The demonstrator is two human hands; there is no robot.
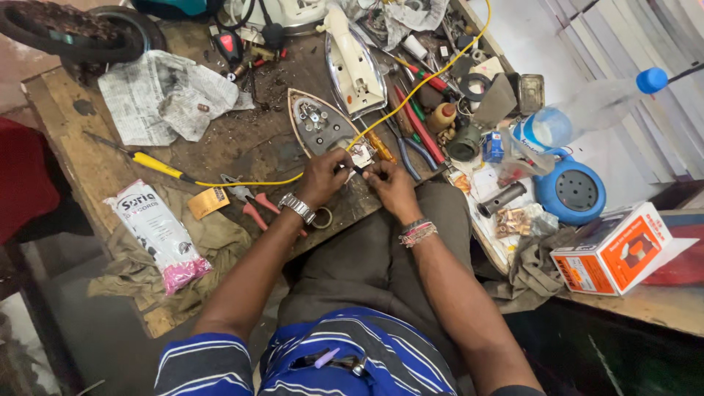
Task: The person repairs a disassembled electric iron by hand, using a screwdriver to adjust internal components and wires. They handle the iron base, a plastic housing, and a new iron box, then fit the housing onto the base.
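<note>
- The left hand (325,176), wearing a silver metal wristwatch (296,207), is pinching its fingers together on a small part at the rear end of the opened clothes-iron base with a tan rim and exposed metal fittings (317,126); what exactly is being pinched is too small to tell.
- The right hand (391,185), wearing red and white thread bracelets (417,233), is closing its fingertips on the same small part, just beside the left fingers, so the two hands are almost touching.
- The iron base is lying flat on the worn wooden workbench (81,158), its pointed tip facing away from the person, its rear at the hands.
- A long yellow electrical cable (253,182) is running from the hands leftward along the bench, and another stretch is heading up to the far right.
- The cream and chrome iron top cover (353,62) is lying just beyond the base.
- Red-handled pliers (249,200) are resting near the left wrist.
- A white and pink plastic packet (161,235) is sitting on an olive cloth (220,242) at the left.
- A blue round plastic extension reel (570,189) and an orange and white cardboard box (616,249) are standing well apart at the right.
</note>
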